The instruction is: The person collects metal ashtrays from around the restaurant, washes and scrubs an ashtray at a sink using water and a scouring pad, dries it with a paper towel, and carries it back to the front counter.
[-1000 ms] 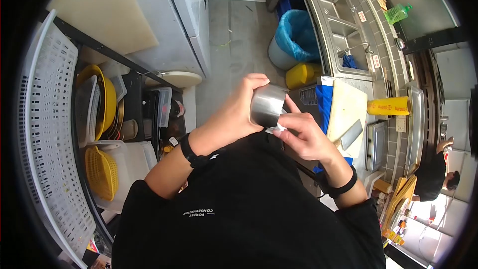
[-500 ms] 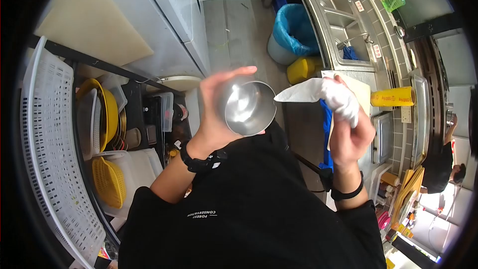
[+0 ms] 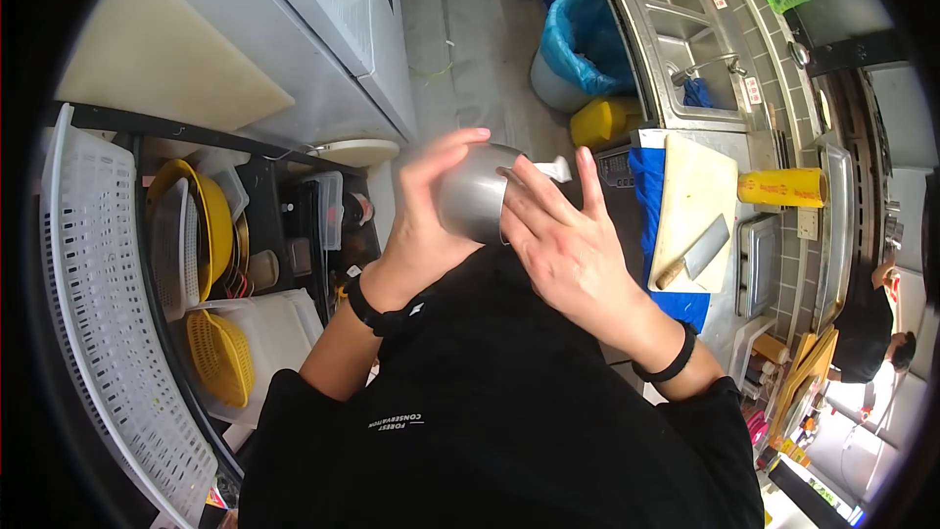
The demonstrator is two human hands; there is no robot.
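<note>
A shiny metal cup (image 3: 470, 194) is held sideways in front of my chest, its mouth turned to the right. My left hand (image 3: 423, 206) wraps round its outer side and base. The fingers of my right hand (image 3: 568, 235) reach into the mouth, with the index or little finger raised outside. A bit of white cloth (image 3: 556, 170) sticks out at the rim beside these fingers; the rest of it is hidden inside the cup or behind the hand.
Right: a cutting board (image 3: 690, 196) with a cleaver (image 3: 705, 247), a yellow roll (image 3: 783, 187), a sink (image 3: 700, 69) and a blue-lined bin (image 3: 587, 44). Left: a white basket (image 3: 122, 323) and yellow bowl (image 3: 211, 225). Another person (image 3: 867, 333) stands far right.
My right hand has come back left from beside the board and entered the cup with the cloth. The cup has turned from mouth up to sideways in my left hand.
</note>
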